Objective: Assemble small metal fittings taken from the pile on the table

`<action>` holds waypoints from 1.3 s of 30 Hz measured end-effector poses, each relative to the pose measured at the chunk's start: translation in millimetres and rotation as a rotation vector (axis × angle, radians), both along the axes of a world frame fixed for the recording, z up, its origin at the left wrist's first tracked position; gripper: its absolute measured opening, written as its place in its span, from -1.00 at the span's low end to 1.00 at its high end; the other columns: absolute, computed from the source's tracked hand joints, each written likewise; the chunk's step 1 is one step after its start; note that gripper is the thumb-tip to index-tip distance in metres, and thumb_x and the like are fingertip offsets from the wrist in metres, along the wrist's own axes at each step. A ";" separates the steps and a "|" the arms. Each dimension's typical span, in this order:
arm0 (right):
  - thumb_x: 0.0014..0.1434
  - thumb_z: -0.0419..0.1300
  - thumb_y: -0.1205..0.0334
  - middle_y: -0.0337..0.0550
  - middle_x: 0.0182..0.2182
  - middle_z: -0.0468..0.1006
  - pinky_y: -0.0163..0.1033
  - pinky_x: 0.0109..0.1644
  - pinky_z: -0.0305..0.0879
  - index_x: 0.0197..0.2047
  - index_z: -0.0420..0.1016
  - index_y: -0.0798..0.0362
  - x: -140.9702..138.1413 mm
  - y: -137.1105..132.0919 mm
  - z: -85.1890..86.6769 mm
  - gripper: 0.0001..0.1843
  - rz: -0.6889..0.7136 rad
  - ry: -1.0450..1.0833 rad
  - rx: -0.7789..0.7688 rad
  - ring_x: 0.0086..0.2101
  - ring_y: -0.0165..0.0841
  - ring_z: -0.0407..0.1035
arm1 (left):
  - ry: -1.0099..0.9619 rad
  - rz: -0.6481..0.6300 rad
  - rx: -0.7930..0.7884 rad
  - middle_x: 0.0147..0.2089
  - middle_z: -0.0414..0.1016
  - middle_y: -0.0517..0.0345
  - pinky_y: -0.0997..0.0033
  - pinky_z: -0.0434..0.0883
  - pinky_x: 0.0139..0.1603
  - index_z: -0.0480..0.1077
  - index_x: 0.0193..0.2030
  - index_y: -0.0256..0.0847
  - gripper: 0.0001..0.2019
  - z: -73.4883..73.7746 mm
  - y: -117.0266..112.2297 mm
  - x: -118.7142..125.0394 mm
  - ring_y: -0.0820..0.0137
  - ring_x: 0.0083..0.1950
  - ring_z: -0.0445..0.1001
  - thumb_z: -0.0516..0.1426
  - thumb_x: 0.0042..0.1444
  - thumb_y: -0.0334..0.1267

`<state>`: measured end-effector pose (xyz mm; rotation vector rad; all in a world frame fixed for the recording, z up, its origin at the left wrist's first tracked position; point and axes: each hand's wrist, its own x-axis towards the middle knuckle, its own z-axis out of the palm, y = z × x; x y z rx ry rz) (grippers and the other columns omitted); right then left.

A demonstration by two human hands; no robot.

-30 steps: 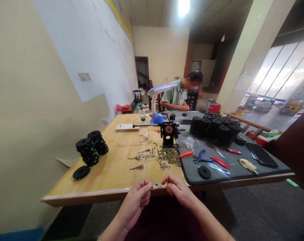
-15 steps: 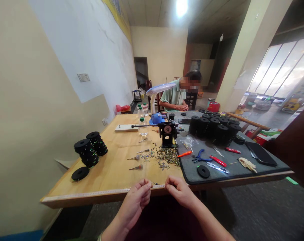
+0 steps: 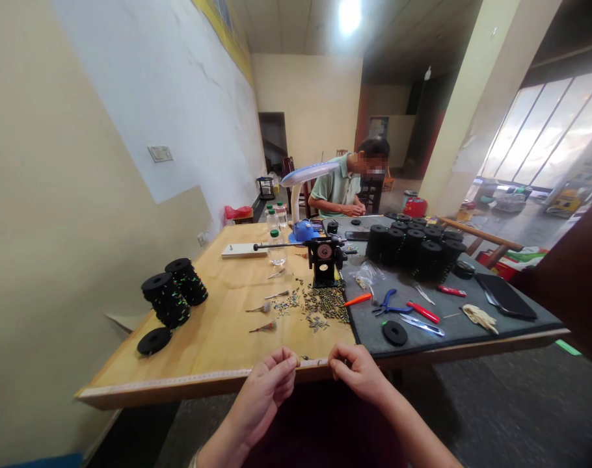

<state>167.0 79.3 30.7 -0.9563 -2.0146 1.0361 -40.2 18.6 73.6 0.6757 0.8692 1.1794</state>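
My left hand (image 3: 270, 382) is closed in a pinch just above the table's front edge. A small dark piece (image 3: 305, 357) shows just right of its fingertips; whether it hangs on a line I cannot tell. Facing it, my right hand (image 3: 357, 372) has thumb and forefinger curled together, and what they grip is too small to make out. Beyond both hands lies a pile of small dark and yellowish parts (image 3: 325, 305). Several feathery-tipped little pieces (image 3: 264, 327) lie left of that pile.
A black hand-cranked winder (image 3: 324, 263) stands behind the pile. Black spools (image 3: 166, 302) stack at left, more (image 3: 413, 247) at right. Blue pliers (image 3: 388, 304), tweezers (image 3: 423, 325) and a glove (image 3: 479, 318) rest on the grey mat (image 3: 452, 335). Across the table sits a person (image 3: 342, 185).
My right hand has moved slightly right, widening the gap between my hands. The left hand stays nearly in place. The small dark piece remains between them.
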 end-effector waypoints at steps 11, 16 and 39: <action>0.17 0.11 0.27 -0.17 -0.34 0.49 -0.24 -0.17 0.19 -0.21 0.50 0.01 -8.3 -6.2 24.6 -0.84 0.108 0.044 0.190 -0.26 -0.28 0.33 | -0.011 -0.066 -0.023 -0.61 -0.02 0.43 0.57 -0.17 -0.57 0.29 -0.45 -0.29 -0.69 10.5 -0.8 4.7 0.66 -0.60 -0.14 0.33 -0.10 -0.17; 0.15 0.19 0.29 -0.20 -0.38 0.48 -0.25 -0.21 0.17 -0.26 0.49 0.01 -18.8 -6.9 18.7 -0.93 0.100 0.067 0.180 -0.30 -0.30 0.32 | -0.024 -0.079 -0.023 -0.63 -0.01 0.43 0.58 -0.17 -0.58 0.28 -0.46 -0.28 -0.68 10.6 -1.5 4.8 0.66 -0.60 -0.14 0.33 -0.11 -0.17; 0.25 0.12 0.21 -0.16 -0.34 0.54 -0.24 -0.16 0.21 -0.24 0.53 0.00 -7.7 -6.5 7.1 -0.85 0.093 0.069 0.192 -0.28 -0.29 0.38 | -0.097 -0.154 -0.025 -0.63 -0.06 0.44 0.59 -0.16 -0.59 0.29 -0.46 -0.29 -0.74 8.2 3.0 4.6 0.66 -0.61 -0.16 0.30 -0.04 -0.24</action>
